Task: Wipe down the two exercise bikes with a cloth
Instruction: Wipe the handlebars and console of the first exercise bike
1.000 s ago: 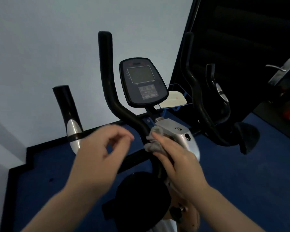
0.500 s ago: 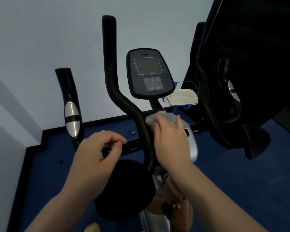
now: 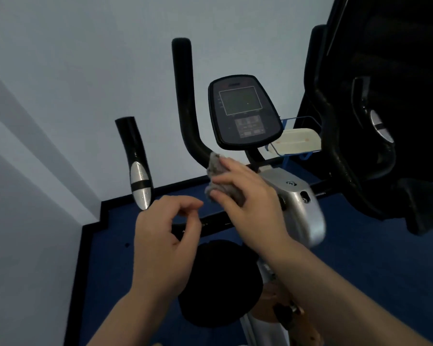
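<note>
At the far left a pale wall (image 3: pixel 60 96) runs down to a black skirting board (image 3: pixel 90 236) and a blue floor (image 3: pixel 360 258); next comes the left side grip (image 3: pixel 135 161) of the exercise bike (image 3: pixel 300 211), a black post with a silver pulse pad crossed by a dark band; below and just right of it the left hand (image 3: pixel 165 243) hovers in front of the bike's low crossbar, fingers loosely curled with thumb and forefinger near each other, holding nothing and touching nothing that can be seen; under that hand sits the round black saddle (image 3: pixel 220 283); further right the tall black handlebar (image 3: pixel 185 101) rises straight and bends at its foot toward the stem; at that bend the right hand (image 3: pixel 250 203) presses a crumpled grey cloth (image 3: pixel 218 176) against the bar, its fingers lying over the cloth and bent around it, the cloth showing above and left of the fingertips; above the hand stands the dark console (image 3: pixel 243 113) with a square screen and a block of buttons; just beside the hand, lower right, is the silver stem housing (image 3: pixel 300 211); behind the console's right edge a blue wire rack (image 3: pixel 308 121) holds a cream tray (image 3: pixel 298 141); at the far right the other handlebar (image 3: pixel 335 136) and right side grip (image 3: pixel 378 121) curve darkly against a black panel (image 3: pixel 398 58).
</note>
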A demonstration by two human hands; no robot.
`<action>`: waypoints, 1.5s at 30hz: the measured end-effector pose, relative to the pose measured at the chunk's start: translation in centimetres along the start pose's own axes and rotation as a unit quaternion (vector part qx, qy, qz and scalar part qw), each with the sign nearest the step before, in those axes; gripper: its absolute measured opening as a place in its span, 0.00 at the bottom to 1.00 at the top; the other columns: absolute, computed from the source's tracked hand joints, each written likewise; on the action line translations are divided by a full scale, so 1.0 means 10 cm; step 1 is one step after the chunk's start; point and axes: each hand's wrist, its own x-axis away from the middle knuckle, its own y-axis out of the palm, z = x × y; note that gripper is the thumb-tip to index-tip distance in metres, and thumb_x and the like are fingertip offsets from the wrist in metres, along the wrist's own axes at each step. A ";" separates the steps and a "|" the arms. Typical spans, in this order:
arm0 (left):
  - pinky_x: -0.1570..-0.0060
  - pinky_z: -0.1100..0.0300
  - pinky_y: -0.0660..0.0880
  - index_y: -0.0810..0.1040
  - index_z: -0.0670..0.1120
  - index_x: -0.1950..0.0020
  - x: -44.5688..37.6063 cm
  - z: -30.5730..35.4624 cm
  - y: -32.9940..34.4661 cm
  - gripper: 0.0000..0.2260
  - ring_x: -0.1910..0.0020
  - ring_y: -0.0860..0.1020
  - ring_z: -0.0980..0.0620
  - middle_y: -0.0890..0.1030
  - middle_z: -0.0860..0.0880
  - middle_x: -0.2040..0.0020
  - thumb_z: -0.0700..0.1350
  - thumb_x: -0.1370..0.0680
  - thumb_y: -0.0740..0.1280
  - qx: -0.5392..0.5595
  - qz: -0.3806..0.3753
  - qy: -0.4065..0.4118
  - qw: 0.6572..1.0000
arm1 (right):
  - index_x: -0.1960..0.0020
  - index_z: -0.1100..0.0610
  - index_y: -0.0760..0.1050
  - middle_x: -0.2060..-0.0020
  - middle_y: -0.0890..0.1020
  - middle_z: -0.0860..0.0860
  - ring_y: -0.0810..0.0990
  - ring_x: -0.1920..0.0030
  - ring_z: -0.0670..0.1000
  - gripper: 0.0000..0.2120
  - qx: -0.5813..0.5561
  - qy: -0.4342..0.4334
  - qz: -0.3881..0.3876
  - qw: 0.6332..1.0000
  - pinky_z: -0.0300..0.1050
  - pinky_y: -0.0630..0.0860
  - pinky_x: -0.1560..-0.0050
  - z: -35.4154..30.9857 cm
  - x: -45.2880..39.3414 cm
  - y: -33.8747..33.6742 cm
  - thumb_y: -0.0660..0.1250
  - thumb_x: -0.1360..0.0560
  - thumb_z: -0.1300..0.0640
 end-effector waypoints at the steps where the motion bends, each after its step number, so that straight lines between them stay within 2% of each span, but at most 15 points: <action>1: 0.56 0.51 0.75 0.78 0.60 0.52 -0.01 -0.02 -0.03 0.07 0.54 0.78 0.57 0.79 0.61 0.54 0.48 0.25 0.64 0.005 0.002 0.006 1.000 | 0.48 0.52 0.83 0.38 0.78 0.42 0.73 0.36 0.39 0.09 0.024 -0.017 0.000 1.000 0.35 0.68 0.36 0.04 0.07 0.01 0.73 0.29 0.57; 3: 0.56 0.53 0.75 0.78 0.59 0.52 -0.10 -0.10 -0.13 0.06 0.55 0.77 0.55 0.79 0.60 0.55 0.49 0.25 0.64 0.012 0.009 0.022 1.000 | 0.47 0.51 0.83 0.40 0.79 0.43 0.73 0.37 0.40 0.12 0.036 -0.026 0.014 0.999 0.33 0.67 0.37 0.10 0.21 -0.12 0.75 0.31 0.55; 7: 0.58 0.73 0.71 0.78 0.53 0.53 -0.50 -0.26 -0.39 0.10 0.58 0.77 0.61 0.78 0.60 0.59 0.38 0.26 0.65 0.011 0.003 0.086 0.996 | 0.49 0.47 0.84 0.49 0.75 0.46 0.72 0.45 0.42 0.13 0.078 0.010 0.040 0.996 0.31 0.67 0.43 0.04 0.28 -0.31 0.75 0.33 0.47; 9: 0.55 0.77 0.67 0.79 0.50 0.53 -0.74 -0.33 -0.47 0.10 0.59 0.75 0.62 0.76 0.64 0.57 0.36 0.27 0.65 -0.012 -0.034 0.137 0.990 | 0.51 0.48 0.84 0.55 0.75 0.46 0.71 0.50 0.47 0.13 0.164 0.017 0.074 0.984 0.36 0.68 0.47 -0.09 0.15 -0.16 0.76 0.34 0.47; 13: 0.48 0.56 0.72 0.82 0.47 0.53 -1.04 -0.53 -0.54 0.06 0.63 0.77 0.59 0.75 0.65 0.62 0.38 0.26 0.66 -0.034 -0.176 0.239 0.954 | 0.55 0.49 0.84 0.57 0.79 0.46 0.76 0.52 0.49 0.10 0.318 0.076 0.055 0.943 0.48 0.72 0.51 -0.31 0.06 0.10 0.76 0.34 0.46; 19: 0.32 0.56 0.65 0.82 0.46 0.52 -1.06 -0.92 -0.63 0.06 0.52 0.76 0.59 0.81 0.56 0.54 0.40 0.25 0.66 0.005 -0.259 0.293 0.921 | 0.45 0.42 0.79 0.49 0.78 0.40 0.76 0.48 0.42 0.14 0.295 0.163 -0.109 0.935 0.41 0.74 0.48 -0.61 0.13 0.16 0.73 0.31 0.45; 23: 0.29 0.62 0.59 0.81 0.47 0.51 -1.13 -1.05 -0.62 0.09 0.52 0.77 0.60 0.81 0.57 0.55 0.45 0.24 0.62 0.036 -0.284 0.323 0.902 | 0.49 0.46 0.82 0.54 0.81 0.43 0.79 0.50 0.46 0.10 0.418 0.173 0.038 0.891 0.47 0.72 0.47 -0.69 0.18 0.35 0.72 0.30 0.48; 26: 0.31 0.63 0.59 0.81 0.48 0.51 -1.14 -1.07 -0.62 0.08 0.53 0.77 0.60 0.81 0.57 0.56 0.45 0.24 0.62 0.055 -0.290 0.326 0.898 | 0.51 0.42 0.81 0.56 0.79 0.41 0.78 0.54 0.46 0.08 0.374 0.197 0.075 0.903 0.44 0.74 0.57 -0.81 0.23 0.66 0.71 0.30 0.45; 29: 0.31 0.63 0.59 0.81 0.48 0.52 -1.11 -1.07 -0.60 0.07 0.53 0.76 0.59 0.81 0.56 0.57 0.44 0.25 0.63 0.060 -0.281 0.327 0.900 | 0.47 0.43 0.79 0.52 0.78 0.43 0.77 0.49 0.47 0.11 0.345 0.252 0.014 0.904 0.49 0.76 0.51 -0.84 0.17 0.52 0.70 0.28 0.45; 31: 0.31 0.63 0.59 0.81 0.47 0.52 -1.09 -1.08 -0.59 0.08 0.53 0.77 0.59 0.81 0.56 0.58 0.44 0.25 0.63 0.060 -0.276 0.329 0.901 | 0.45 0.48 0.77 0.49 0.78 0.47 0.77 0.47 0.50 0.11 0.353 0.288 0.062 0.888 0.50 0.76 0.48 -0.81 0.17 0.48 0.68 0.26 0.47; 33: 0.32 0.63 0.59 0.81 0.47 0.52 -1.08 -1.08 -0.57 0.08 0.54 0.77 0.59 0.81 0.56 0.58 0.44 0.25 0.63 0.059 -0.267 0.332 0.903 | 0.46 0.49 0.75 0.50 0.78 0.48 0.77 0.50 0.51 0.10 0.405 0.264 0.098 0.870 0.48 0.75 0.53 -0.82 0.23 0.67 0.66 0.25 0.47; 37: 0.33 0.62 0.61 0.82 0.46 0.52 -1.06 -1.05 -0.56 0.06 0.54 0.77 0.57 0.82 0.55 0.57 0.40 0.26 0.66 0.041 -0.254 0.335 0.906 | 0.50 0.48 0.76 0.55 0.77 0.46 0.77 0.51 0.49 0.09 0.358 0.227 0.059 0.904 0.48 0.75 0.55 -0.84 0.27 0.75 0.66 0.26 0.45; 40: 0.33 0.64 0.60 0.82 0.46 0.52 -1.05 -1.04 -0.56 0.07 0.54 0.75 0.62 0.81 0.56 0.57 0.41 0.25 0.65 0.044 -0.244 0.326 0.912 | 0.50 0.49 0.76 0.54 0.77 0.47 0.75 0.50 0.49 0.14 0.432 0.240 0.087 0.865 0.44 0.70 0.58 -0.75 0.23 0.71 0.61 0.25 0.40; 42: 0.34 0.64 0.61 0.82 0.47 0.52 -1.03 -1.04 -0.55 0.07 0.54 0.73 0.66 0.79 0.60 0.57 0.42 0.24 0.63 0.052 -0.238 0.323 0.914 | 0.51 0.49 0.77 0.55 0.78 0.47 0.77 0.53 0.49 0.16 0.401 0.210 0.045 0.891 0.46 0.73 0.56 -0.77 0.22 0.89 0.59 0.25 0.39; 45: 0.34 0.64 0.61 0.81 0.48 0.52 -1.04 -1.03 -0.55 0.08 0.51 0.73 0.69 0.76 0.65 0.56 0.43 0.24 0.63 0.062 -0.244 0.312 0.916 | 0.55 0.48 0.80 0.61 0.82 0.46 0.80 0.59 0.45 0.19 0.220 0.246 0.031 0.943 0.46 0.77 0.57 -0.81 0.17 0.83 0.61 0.29 0.35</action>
